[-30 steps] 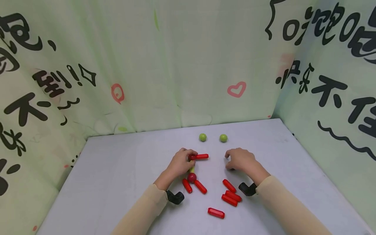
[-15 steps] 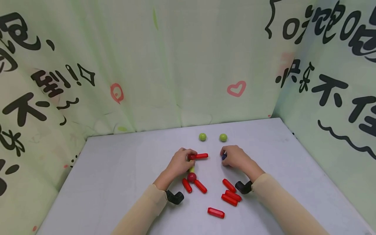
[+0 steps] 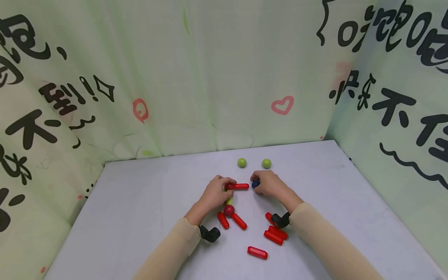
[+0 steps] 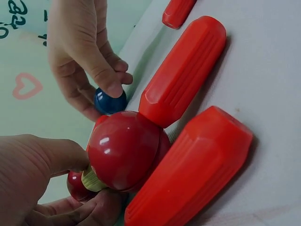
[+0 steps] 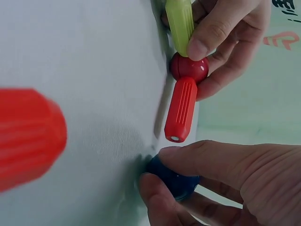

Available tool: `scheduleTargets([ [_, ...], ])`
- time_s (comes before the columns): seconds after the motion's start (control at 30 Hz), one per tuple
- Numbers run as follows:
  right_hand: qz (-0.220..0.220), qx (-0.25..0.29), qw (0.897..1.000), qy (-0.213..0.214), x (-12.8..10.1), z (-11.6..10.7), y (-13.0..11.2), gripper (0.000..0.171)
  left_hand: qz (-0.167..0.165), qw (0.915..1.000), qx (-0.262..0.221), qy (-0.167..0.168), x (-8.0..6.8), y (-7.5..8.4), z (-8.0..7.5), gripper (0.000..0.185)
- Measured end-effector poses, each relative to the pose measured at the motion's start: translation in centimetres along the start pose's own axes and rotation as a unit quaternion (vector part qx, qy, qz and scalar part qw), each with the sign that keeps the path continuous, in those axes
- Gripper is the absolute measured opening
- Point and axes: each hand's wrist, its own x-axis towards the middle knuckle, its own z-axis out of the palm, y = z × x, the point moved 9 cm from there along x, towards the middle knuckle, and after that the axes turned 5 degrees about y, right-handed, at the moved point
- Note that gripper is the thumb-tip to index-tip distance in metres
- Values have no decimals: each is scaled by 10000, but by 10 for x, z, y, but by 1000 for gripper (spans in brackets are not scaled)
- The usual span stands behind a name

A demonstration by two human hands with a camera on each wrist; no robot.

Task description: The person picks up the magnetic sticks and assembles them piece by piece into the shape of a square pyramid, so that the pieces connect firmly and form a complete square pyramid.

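My left hand [image 3: 224, 187] pinches a small red ball [image 5: 189, 67] that joins a red stick [image 3: 238, 186] and a green stick [image 5: 180, 21]. The green stick runs down to a bigger red ball [image 3: 229, 210], from which two red sticks [image 3: 239, 221] fan out toward me. My right hand [image 3: 257, 184] pinches a blue ball [image 3: 255, 183] between thumb and fingers, right at the free end of the red stick [image 5: 181, 108]. In the left wrist view the blue ball [image 4: 109, 101] shows behind the big red ball [image 4: 124, 155]. Whether ball and stick touch is unclear.
Two green balls [image 3: 242, 162] [image 3: 266, 163] lie just beyond the hands. Loose red sticks [image 3: 273, 237] [image 3: 257, 252] lie on the grey table [image 3: 140, 194] near my right wrist. Printed green cloth walls [image 3: 210, 77] close in the back and both sides.
My right hand has moved left with the blue ball, up to the free end of the red stick. The left hand and its piece have stayed put.
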Motion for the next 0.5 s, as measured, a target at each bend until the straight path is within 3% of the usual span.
scheduleTargets([
  [0.33,-89,-85,9993,366,-3,-5,-9,31,83,9999,49,29,2,1,0,32],
  [0.5,-258,-23,9987,429,-16,-9,-25,18,137,9999,14,64,2,1,-1,32],
])
